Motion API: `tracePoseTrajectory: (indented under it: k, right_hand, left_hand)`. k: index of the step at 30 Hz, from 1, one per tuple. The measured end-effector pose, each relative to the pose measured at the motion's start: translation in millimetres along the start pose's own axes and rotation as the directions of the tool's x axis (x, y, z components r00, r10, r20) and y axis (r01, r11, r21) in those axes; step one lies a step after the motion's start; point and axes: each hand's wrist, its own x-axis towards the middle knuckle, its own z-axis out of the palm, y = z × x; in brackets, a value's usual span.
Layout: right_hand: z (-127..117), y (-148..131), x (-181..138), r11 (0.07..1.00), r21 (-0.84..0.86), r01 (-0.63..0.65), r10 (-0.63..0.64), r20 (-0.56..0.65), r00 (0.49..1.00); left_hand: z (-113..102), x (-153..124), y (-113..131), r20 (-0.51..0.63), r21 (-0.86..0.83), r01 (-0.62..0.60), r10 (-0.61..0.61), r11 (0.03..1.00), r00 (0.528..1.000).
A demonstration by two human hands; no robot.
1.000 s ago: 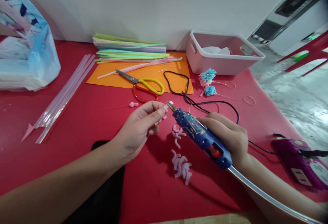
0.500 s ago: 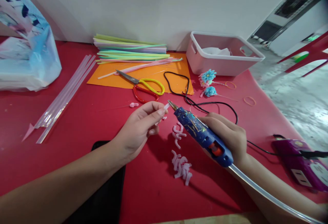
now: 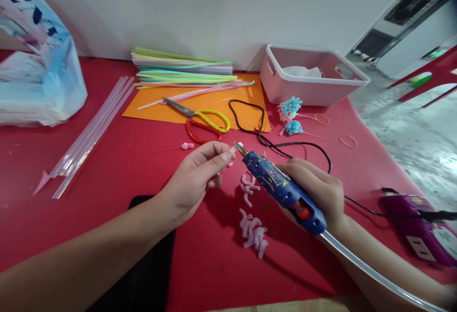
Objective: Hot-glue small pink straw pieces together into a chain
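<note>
Between thumb and fingers, my left hand (image 3: 200, 174) pinches a short pale pink piece of pipe cleaner (image 3: 233, 150); part of it is hidden by the fingertips. My right hand (image 3: 317, 188) is wrapped round a blue hot glue gun (image 3: 283, 186), whose metal nozzle meets or nearly meets the pink piece. A clear glue stick (image 3: 371, 269) sticks out of the gun's back end. Below the nozzle, several short curled pink pipe cleaner pieces (image 3: 254, 233) lie in a heap on the red table. A small pink bud on a thin wire (image 3: 187, 145) lies left of the fingers.
Scissors (image 3: 200, 117) lie partly on an orange sheet (image 3: 153, 107), near coloured pipe cleaners (image 3: 185, 69). Behind are a pink basket (image 3: 314, 83) and blue flowers (image 3: 292, 107). Clear-wrapped strips (image 3: 93, 136), a plastic bag (image 3: 60, 79), a black phone-like slab (image 3: 150, 264) and a purple power strip (image 3: 414, 226) surround the hands.
The glue gun's nozzle has shifted very slightly against the pink piece, and a bit more pink shows beside the tip. Both hands keep their grips.
</note>
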Motion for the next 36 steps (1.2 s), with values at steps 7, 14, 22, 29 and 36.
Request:
tracePoseTrajectory:
  k: [7, 14, 22, 29, 36]
  right_hand:
    - [1.0, 2.1, -0.9, 1.0, -0.025, 0.012, -0.012, 0.003, 1.0]
    - [-0.6, 0.0, 0.6, 1.0, -0.022, 0.014, -0.014, 0.01, 1.0]
    - [-0.3, -0.3, -0.3, 1.0, -0.023, 0.01, -0.009, 0.025, 1.0]
    - [-0.8, 0.2, -1.4, 1.0, -0.023, 0.008, -0.008, 0.035, 0.999]
    - [-0.9, -1.1, -0.9, 1.0, -0.019, -0.006, 0.007, 0.035, 0.999]
  left_hand:
    - [0.3, 0.5, 0.6, -0.007, -0.035, 0.012, -0.013, 0.999, 1.0]
    - [-0.9, 0.2, -1.6, 0.002, -0.004, 0.0, 0.0, 1.0, 1.0]
    - [-1.3, -0.7, -0.7, 0.024, 0.009, -0.002, 0.002, 1.0, 1.0]
    - [-2.7, -0.6, -1.5, 0.014, 0.01, -0.022, 0.022, 1.0, 1.0]
    - [-2.1, 0.7, -1.8, 0.019, 0.041, -0.025, 0.024, 0.999, 1.0]
